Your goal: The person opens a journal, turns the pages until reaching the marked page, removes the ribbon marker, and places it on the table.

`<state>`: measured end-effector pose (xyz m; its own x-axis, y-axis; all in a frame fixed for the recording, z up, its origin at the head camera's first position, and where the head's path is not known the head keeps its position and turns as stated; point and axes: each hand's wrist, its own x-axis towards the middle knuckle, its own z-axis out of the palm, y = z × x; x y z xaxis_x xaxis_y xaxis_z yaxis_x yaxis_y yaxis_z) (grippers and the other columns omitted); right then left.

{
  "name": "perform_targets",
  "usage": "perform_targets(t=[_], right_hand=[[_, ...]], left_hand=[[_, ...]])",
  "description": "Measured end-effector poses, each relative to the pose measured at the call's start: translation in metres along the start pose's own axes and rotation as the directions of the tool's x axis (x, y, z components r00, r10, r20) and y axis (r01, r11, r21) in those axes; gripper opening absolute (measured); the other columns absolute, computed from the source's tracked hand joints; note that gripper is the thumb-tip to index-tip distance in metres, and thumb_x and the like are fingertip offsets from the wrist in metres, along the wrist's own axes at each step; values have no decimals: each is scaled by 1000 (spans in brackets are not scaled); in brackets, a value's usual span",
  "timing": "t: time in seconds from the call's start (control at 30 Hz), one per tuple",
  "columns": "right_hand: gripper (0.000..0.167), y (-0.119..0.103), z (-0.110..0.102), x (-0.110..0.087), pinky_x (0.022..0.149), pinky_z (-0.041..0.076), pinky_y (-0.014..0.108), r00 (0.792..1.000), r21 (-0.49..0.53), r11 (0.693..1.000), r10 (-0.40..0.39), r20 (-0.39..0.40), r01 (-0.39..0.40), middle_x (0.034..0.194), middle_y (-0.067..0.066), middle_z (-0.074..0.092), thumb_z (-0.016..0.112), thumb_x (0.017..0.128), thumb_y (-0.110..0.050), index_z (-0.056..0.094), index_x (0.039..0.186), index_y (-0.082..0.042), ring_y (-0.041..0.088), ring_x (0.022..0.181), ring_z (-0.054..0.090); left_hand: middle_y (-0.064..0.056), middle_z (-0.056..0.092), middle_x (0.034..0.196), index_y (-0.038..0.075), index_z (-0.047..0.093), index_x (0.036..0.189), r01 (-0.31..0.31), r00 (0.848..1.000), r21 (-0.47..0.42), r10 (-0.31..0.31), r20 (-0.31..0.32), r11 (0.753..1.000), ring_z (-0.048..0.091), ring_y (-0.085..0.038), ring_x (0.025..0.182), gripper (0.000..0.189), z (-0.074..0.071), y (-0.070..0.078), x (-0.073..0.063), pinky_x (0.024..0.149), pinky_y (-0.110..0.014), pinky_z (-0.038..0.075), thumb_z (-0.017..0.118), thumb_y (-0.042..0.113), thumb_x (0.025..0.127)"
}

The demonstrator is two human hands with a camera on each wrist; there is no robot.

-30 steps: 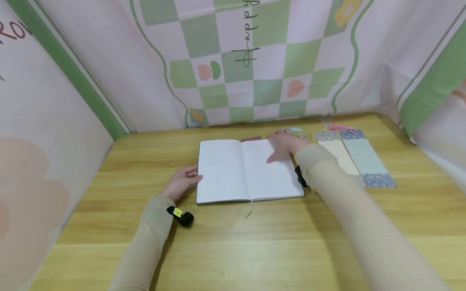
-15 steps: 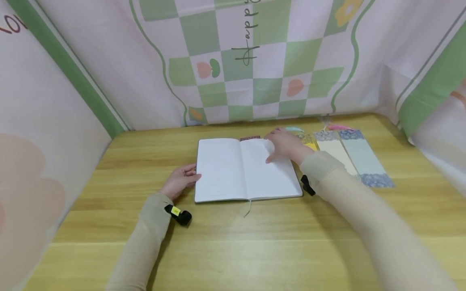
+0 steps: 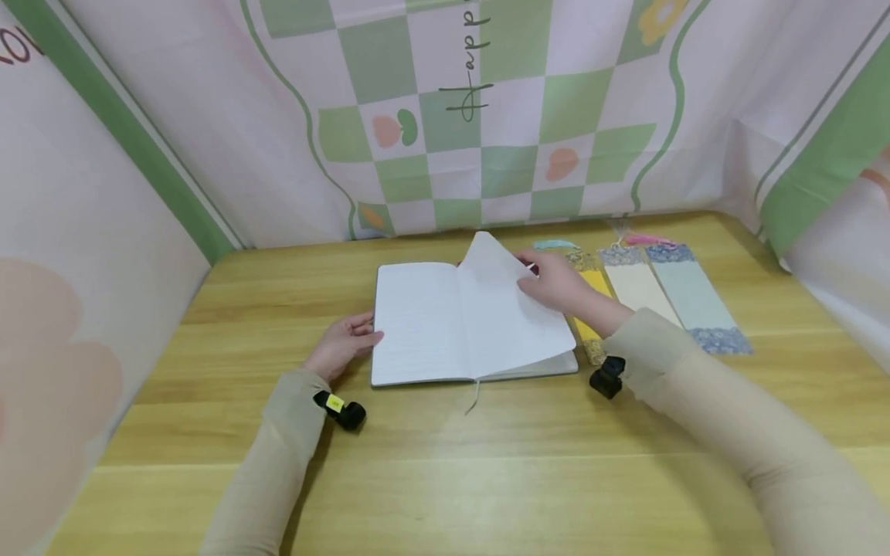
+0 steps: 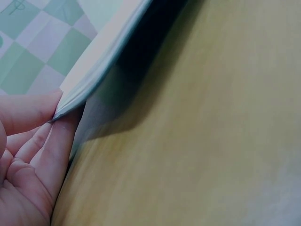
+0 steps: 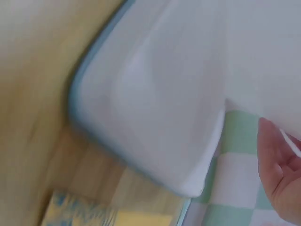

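Observation:
An open notebook (image 3: 420,324) with lined white pages lies on the wooden table. My left hand (image 3: 341,346) holds its left edge, thumb on the pages and fingers beneath the cover, as the left wrist view also shows. On the other side, my right hand (image 3: 559,284) pinches the outer upper part of a right-hand page (image 3: 497,297). This page is lifted and bent, its top corner rising. A ribbon marker (image 3: 476,399) hangs from the notebook's lower edge. The dark red patterned piece behind the notebook is almost wholly hidden by the raised page.
Right of the notebook lie a yellow bookmark (image 3: 591,313), a cream bookmark (image 3: 640,282) and a pale blue bookmark (image 3: 698,301), with patterned ends. A pink tassel (image 3: 650,240) and a turquoise tassel (image 3: 555,245) lie near the back. A checked cloth (image 3: 452,170) hangs behind the table (image 3: 445,471).
My right hand has gone from lying spread on the right page's top corner to pinching that page, lifting it and drawing slightly right. The left hand keeps its hold on the notebook.

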<state>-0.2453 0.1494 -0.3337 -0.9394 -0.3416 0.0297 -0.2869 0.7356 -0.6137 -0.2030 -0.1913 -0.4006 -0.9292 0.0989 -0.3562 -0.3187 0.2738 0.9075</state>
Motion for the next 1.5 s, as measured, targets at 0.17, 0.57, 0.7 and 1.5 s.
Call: perform_targets(t=[0.17, 0.57, 0.7, 1.5], right_hand=[[42, -12, -6, -8, 97, 45, 47, 996, 197, 977, 89, -8, -86, 129, 24, 53, 53, 93, -6, 48, 133, 3, 36, 113, 51], [49, -27, 13, -18, 100, 46, 48, 970, 448, 894, -110, 217, 2, 139, 24, 42, 39, 103, -25, 32, 145, -1, 35, 118, 47], [49, -32, 28, -23, 106, 39, 50, 935, 240, 960, -215, 283, 148, 143, 21, 42, 41, 102, -26, 35, 145, -3, 36, 126, 45], [61, -58, 59, -27, 118, 17, 49, 818, -239, 912, -154, 554, 333, 154, 18, 23, 53, 94, -47, 42, 144, -14, 35, 143, 18]], left_hand=[[-6, 62, 106, 6, 40, 143, -1, 1000, 1, 1, 5, 1000, 57, -10, 95, 55, 0, 1, 0, 96, -31, 50, 60, 6, 92], [-3, 62, 101, 4, 38, 143, -12, 1000, -8, 12, 5, 1000, 57, -8, 93, 56, 0, -3, 2, 96, -31, 49, 60, 5, 91], [-2, 61, 100, 2, 37, 143, -21, 1000, -9, 21, 4, 1000, 57, -7, 93, 57, 1, -4, 2, 96, -31, 50, 60, 5, 91], [-20, 54, 130, 2, 36, 144, -34, 999, -19, 34, 32, 999, 56, -16, 109, 56, -2, -4, -1, 99, -30, 47, 58, 10, 94]])
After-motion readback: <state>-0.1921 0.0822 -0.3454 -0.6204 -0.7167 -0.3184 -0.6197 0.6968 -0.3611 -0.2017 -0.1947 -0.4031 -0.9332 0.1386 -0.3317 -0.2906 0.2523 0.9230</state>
